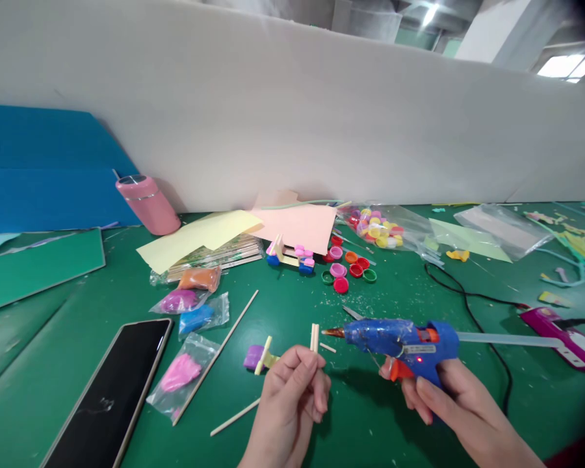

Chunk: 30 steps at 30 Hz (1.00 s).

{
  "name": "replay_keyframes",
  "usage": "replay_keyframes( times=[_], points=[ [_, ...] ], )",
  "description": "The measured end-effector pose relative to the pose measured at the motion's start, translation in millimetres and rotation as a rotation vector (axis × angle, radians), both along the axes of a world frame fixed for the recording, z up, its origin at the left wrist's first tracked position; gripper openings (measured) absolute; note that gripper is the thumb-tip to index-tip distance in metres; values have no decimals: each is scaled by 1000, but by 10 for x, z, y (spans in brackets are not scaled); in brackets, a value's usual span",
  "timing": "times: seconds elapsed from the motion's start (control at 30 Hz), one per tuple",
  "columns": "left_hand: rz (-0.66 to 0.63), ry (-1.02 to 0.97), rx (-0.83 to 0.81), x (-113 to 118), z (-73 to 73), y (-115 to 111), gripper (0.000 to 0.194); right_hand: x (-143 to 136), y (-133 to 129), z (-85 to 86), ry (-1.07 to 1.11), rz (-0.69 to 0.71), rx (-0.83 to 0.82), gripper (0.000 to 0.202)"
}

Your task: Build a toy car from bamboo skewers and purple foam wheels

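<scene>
My left hand point(295, 390) pinches two short wooden sticks point(314, 337) side by side, their ends pointing up. My right hand point(446, 396) is wrapped round the handle of a blue glue gun point(394, 338), a finger near its orange trigger. The gun's nozzle points left, just beside the top of the sticks, with a small gap showing. A red light glows on the gun's side, and a clear glue stick point(507, 338) comes out of its back. Behind my left hand lies a purple clay piece point(254, 357) with a pale yellow crossbar.
A phone point(110, 396) and bagged clay point(181, 374) lie left, near long sticks point(219, 354). Farther back are a small clay model point(290, 255), colored caps point(355, 269), paper point(297, 221) and a pink bottle point(149, 205). A power strip point(563, 338) and black cable point(468, 312) lie right.
</scene>
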<state>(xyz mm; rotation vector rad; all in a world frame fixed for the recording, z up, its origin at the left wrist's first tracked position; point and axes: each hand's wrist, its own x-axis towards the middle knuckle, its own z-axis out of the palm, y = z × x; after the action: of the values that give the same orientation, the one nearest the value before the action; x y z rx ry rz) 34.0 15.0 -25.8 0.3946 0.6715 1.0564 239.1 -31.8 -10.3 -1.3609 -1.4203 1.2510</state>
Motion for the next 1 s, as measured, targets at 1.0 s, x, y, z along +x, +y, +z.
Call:
replay_keyframes(
  times=[1.0],
  points=[
    [-5,67,0,6,-27,3,18,-126,10,24,-4,-134,35,20]
  ],
)
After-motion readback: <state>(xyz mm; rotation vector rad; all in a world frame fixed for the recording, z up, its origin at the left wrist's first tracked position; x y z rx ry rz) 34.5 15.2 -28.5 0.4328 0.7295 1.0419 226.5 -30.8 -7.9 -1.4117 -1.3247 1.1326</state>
